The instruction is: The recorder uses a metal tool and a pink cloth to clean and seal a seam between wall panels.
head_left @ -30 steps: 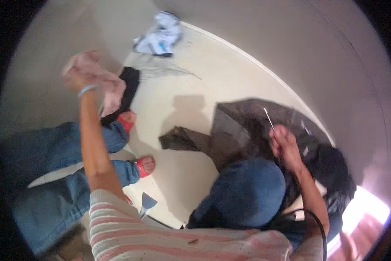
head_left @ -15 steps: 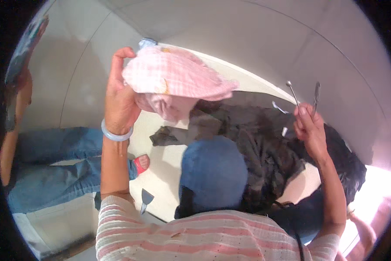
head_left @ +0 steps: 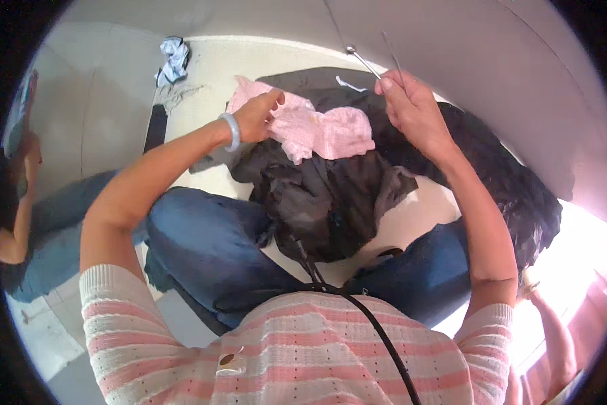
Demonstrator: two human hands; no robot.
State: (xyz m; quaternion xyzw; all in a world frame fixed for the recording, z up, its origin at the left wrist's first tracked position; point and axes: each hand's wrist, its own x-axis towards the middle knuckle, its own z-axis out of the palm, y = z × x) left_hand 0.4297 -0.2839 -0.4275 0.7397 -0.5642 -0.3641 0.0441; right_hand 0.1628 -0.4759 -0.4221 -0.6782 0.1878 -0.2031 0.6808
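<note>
My left hand (head_left: 255, 118), with a pale bangle on its wrist, is over a pink checked cloth (head_left: 344, 131). Its fingers look apart, and the cloth spreads out on both sides beneath it. Part of the cloth under the palm is hidden. The cloth lies across crumpled dark fabric (head_left: 303, 196) in front of my bent knees. Raised at the right, my right hand (head_left: 415, 111) is closed around the lower ends of two thin metal tools. One is a rod with a small ball tip (head_left: 364, 62); the other is slimmer (head_left: 392, 52), its kind unclear.
More dark fabric (head_left: 512, 196) stretches along the grey wall (head_left: 519, 88) to the right. A crumpled light-blue cloth (head_left: 174, 61) lies at the far left, and a white strip (head_left: 349, 84) beyond the dark fabric. Another person's legs (head_left: 74, 216) are at left, another arm (head_left: 556, 337) at lower right.
My left hand has come down from high up, and the pink cloth now spreads low over the dark fabric. My right hand has shifted left, still holding both metal tools.
</note>
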